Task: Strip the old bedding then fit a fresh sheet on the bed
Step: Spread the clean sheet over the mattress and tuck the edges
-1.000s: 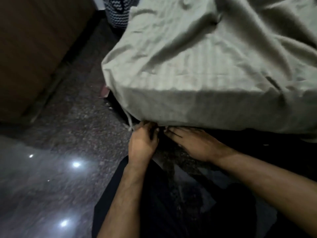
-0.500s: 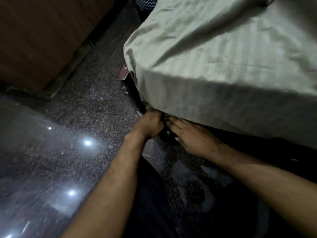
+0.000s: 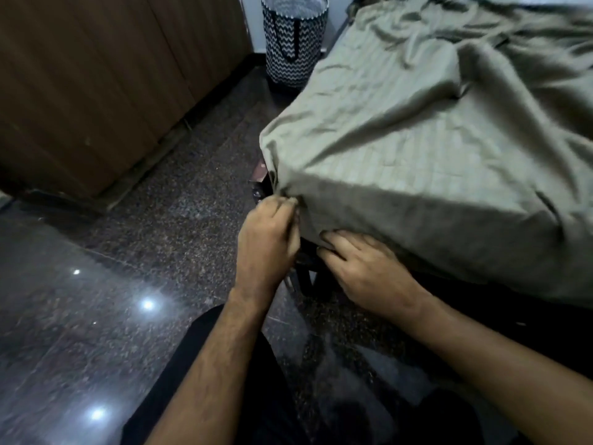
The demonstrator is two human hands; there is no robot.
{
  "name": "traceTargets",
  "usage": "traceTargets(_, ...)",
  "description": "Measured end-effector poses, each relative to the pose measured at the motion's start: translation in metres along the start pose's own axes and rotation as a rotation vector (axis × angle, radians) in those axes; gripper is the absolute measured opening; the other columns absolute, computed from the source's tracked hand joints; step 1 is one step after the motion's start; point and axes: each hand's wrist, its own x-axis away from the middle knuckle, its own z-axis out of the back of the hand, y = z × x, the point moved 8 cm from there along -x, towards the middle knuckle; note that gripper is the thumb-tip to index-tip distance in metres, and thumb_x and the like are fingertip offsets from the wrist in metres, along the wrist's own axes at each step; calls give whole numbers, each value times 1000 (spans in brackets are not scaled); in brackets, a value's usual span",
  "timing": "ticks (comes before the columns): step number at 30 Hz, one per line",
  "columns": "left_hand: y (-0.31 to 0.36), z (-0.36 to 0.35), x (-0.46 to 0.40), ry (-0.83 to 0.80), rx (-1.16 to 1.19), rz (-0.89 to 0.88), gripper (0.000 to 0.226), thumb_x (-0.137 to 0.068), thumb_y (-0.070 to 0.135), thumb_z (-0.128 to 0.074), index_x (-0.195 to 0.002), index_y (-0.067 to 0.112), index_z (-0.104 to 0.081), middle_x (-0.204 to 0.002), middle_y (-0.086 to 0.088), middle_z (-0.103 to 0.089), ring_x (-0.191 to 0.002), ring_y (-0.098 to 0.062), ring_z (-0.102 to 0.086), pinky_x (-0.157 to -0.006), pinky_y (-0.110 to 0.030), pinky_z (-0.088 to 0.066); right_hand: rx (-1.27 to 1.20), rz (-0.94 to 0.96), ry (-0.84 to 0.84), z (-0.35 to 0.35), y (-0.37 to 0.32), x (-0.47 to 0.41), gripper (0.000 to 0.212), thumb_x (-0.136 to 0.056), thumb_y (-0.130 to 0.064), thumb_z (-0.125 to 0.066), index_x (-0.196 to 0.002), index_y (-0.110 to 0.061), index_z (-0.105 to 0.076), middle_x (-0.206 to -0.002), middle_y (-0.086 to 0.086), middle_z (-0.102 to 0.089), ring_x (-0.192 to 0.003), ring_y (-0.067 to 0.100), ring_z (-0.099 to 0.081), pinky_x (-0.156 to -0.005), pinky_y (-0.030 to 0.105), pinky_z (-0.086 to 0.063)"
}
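nearest the camera, two bare forearms are reaching forward over a dark trouser leg [image 3: 221,364] and the polished dark speckled stone floor [image 3: 134,252], which is reflecting small ceiling lights. the left hand [image 3: 264,244] is sitting at the near corner of the bed, its fingers curled inward and pinching the hanging edge of the pale grey-green striped cotton sheet [image 3: 401,162] right at the corner fold. the right hand [image 3: 365,268] is lying just beside it, back up, with its fingers fairly straight and their tips sliding under the lower hem of the sheet along the bed's near side; whether those hidden tips are gripping any cloth cannot be told. below the hands, a dark bed frame leg [image 3: 306,277] is showing. the sheet is covering the mattress corner, lying fairly smooth there and bunching into loose wrinkles farther back on the bed. to the left, a brown wooden wardrobe front [image 3: 96,75] is running along the floor. at the far end, a black-and-white zigzag fabric laundry basket [image 3: 293,40] is standing upright just beside the bed's far corner.
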Motion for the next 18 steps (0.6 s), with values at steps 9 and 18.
traceTargets(9,-23,12,-86,-100,-148,95,40,-90,15,-52,-128,10,-63,-134,-15,-62,-125,-34,-57,-99,-45,-47,139,-175,216,67,21,-51,35,-97,-24,-56,-130,-15,-63,-143,6,-56,-123,25,-56,-96,39,-46)
traceTargets(18,-43,-5,-82,-295,-120,195,19,-96,16,-48,-112,11,-57,-106,-17,-67,-96,-44,-64,-77,-51,-51,145,-261,-6,54,45,-122,52,-90,-49,-59,-133,-20,-55,-135,4,-56,-119,26,-53,-90,41,-46)
